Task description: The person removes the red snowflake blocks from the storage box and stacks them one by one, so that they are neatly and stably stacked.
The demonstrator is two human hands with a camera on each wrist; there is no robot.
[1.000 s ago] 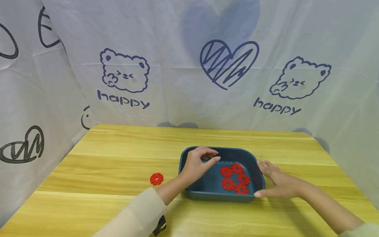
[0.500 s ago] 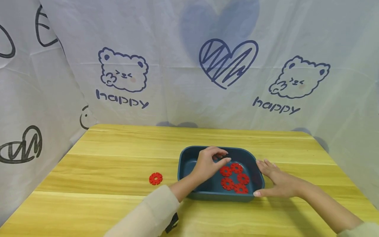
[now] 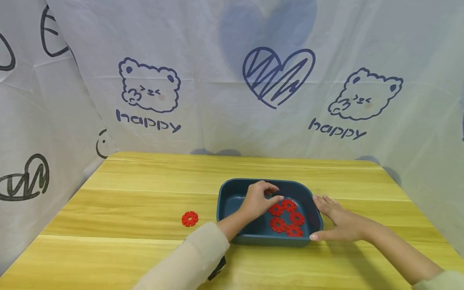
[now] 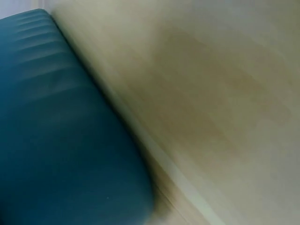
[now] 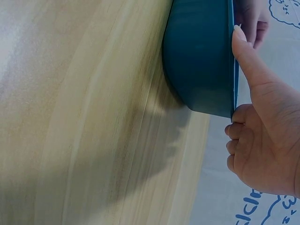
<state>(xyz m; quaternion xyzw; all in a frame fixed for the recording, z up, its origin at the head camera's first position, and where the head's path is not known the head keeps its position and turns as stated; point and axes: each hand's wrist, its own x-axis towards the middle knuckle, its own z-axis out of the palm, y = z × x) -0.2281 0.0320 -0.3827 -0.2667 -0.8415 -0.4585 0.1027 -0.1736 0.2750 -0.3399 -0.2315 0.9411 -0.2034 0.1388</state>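
Note:
In the head view, my left hand [image 3: 258,203] hangs over the dark blue rectangular bin [image 3: 242,240], bent at the fingers. A gap shows between thumb and fingertips, and no object can be seen in it. Beneath and to its right, several red snowflake discs [image 3: 278,224] lie on the bin's floor. My right hand [image 3: 342,221] rests against the bin's right end, thumb at the near corner and extended fingers on the end wall. The right wrist view has the right hand [image 5: 269,126] touching the rim of the bin [image 5: 201,61]. No left hand shows in the left wrist view.
One more red snowflake disc [image 3: 190,218] lies on the wood-grain table [image 3: 127,193], left of the bin. A white cloth [image 3: 210,112] with bear and heart drawings hangs behind the table. A small black object [image 3: 217,268] shows under the left sleeve.
My left hand has moved right, further over the bin, and its thumb and fingers have parted slightly. My right hand and the discs stay put.

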